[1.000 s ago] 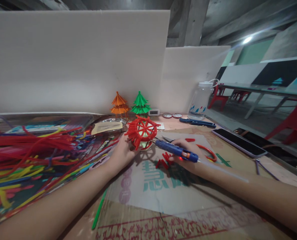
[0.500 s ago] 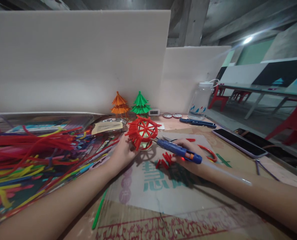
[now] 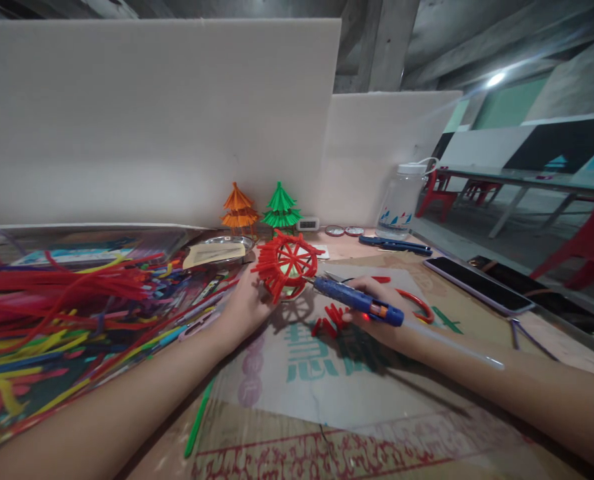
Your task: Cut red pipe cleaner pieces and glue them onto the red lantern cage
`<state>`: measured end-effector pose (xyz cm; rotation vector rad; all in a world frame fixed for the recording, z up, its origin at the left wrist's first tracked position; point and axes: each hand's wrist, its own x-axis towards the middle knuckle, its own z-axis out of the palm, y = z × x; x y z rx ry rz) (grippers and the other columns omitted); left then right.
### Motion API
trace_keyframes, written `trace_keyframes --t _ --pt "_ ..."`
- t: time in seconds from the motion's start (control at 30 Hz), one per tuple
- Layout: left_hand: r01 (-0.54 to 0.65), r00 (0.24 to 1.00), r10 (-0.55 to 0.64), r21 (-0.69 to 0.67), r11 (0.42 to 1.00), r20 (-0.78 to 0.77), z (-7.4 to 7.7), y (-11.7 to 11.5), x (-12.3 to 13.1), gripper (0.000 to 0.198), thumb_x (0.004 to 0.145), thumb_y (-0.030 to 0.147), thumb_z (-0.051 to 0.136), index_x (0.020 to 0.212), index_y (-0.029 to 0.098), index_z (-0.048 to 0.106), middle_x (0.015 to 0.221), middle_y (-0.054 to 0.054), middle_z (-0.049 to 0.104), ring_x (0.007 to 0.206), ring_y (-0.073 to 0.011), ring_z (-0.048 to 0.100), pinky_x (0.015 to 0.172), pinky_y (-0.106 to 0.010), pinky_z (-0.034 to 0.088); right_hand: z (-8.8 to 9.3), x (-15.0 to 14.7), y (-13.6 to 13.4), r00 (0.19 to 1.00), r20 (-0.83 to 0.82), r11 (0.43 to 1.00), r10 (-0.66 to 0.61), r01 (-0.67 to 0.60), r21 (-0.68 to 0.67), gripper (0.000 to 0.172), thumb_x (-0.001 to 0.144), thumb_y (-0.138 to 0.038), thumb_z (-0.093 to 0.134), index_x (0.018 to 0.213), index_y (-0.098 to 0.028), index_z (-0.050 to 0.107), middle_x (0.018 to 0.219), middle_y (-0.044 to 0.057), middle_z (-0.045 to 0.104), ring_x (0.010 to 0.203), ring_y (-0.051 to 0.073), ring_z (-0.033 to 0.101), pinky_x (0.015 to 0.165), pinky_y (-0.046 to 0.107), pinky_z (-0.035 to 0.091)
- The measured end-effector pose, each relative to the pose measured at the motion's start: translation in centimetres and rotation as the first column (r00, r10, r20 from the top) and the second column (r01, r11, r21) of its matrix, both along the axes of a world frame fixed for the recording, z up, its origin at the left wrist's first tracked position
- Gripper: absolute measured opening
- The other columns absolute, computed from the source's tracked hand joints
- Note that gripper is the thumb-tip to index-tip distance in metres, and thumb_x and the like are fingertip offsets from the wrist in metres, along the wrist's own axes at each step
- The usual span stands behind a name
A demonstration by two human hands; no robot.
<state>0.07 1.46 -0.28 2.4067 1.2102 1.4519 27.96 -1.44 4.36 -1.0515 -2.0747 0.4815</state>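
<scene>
My left hand point(image 3: 253, 293) is closed round a red wheel-shaped piece point(image 3: 291, 259) with spokes and a fringe of short red stems. In my right hand point(image 3: 377, 300) is a blue glue gun point(image 3: 349, 297), its tip at the lower right rim of the red piece. Whether the tip touches the rim is too small to tell. Short red pieces point(image 3: 331, 321) lie beneath the glue gun, on a pale sheet point(image 3: 287, 393). Just right of my right hand is a curved red stem point(image 3: 421, 303).
Colourful pipe cleaners point(image 3: 61, 293) heap at the left. Behind stand an orange tree-like model point(image 3: 239, 212), a green one point(image 3: 280, 212) and a clear bottle point(image 3: 399, 207). A metal dish point(image 3: 249, 247), blue pliers point(image 3: 397, 245) and a phone point(image 3: 479, 285) lie around.
The red piece has shifted very slightly right and tilted a little. The glue gun has barely moved, and both hands keep their hold.
</scene>
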Motion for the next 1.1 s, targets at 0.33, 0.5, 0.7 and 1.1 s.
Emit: trace_keyframes --t 0.33,0.5,0.7,1.1 --pt "0.003 1.0 -0.003 -0.002 1.0 -0.013 -0.1 0.1 -0.1 0.036 0.081 0.016 0.069 0.116 0.022 0.066 0.129 -0.012 0.064 0.128 -0.0301 0.056 0.112 -0.052 0.044 0.0 -0.1 0.0 1.0 0.015 1.0 -0.011 0.011 -0.008 0.021 0.07 -0.036 0.071 0.087 -0.026 0.064 0.071 0.001 0.071 0.058 0.021 0.064 0.052 0.032 0.047" --pt "0.016 0.998 -0.015 -0.017 1.0 0.059 -0.2 0.3 0.2 0.037 0.079 0.014 0.069 0.115 0.022 0.065 0.122 -0.01 0.068 0.12 -0.0283 0.062 0.108 -0.05 0.048 0.0 0.0 0.2 0.999 0.035 1.0 -0.022 0.022 0.002 0.021 0.069 -0.035 0.07 0.087 -0.027 0.064 0.072 0.002 0.071 0.061 0.022 0.065 0.054 0.033 0.049" --pt "0.075 0.983 -0.056 -0.101 0.992 0.177 0.5 -0.2 0.7 0.042 0.077 0.014 0.07 0.118 0.019 0.061 0.116 -0.01 0.071 0.108 -0.0269 0.068 0.099 -0.045 0.055 -0.2 0.0 0.2 0.996 0.085 0.999 -0.034 0.038 -0.039 0.023 0.072 -0.038 0.068 0.091 -0.025 0.066 0.074 0.002 0.072 0.063 0.022 0.066 0.055 0.032 0.048" --pt "-0.035 0.997 0.052 -0.256 0.966 0.058 1.7 -0.7 0.5 0.041 0.08 0.03 0.07 0.119 0.016 0.064 0.114 -0.011 0.074 0.106 -0.0299 0.069 0.102 -0.045 0.052 0.1 0.4 0.7 0.988 -0.152 0.999 0.032 -0.033 -0.002 0.023 0.083 -0.041 0.063 0.096 -0.026 0.052 0.078 0.002 0.069 0.07 0.021 0.066 0.065 0.035 0.053"
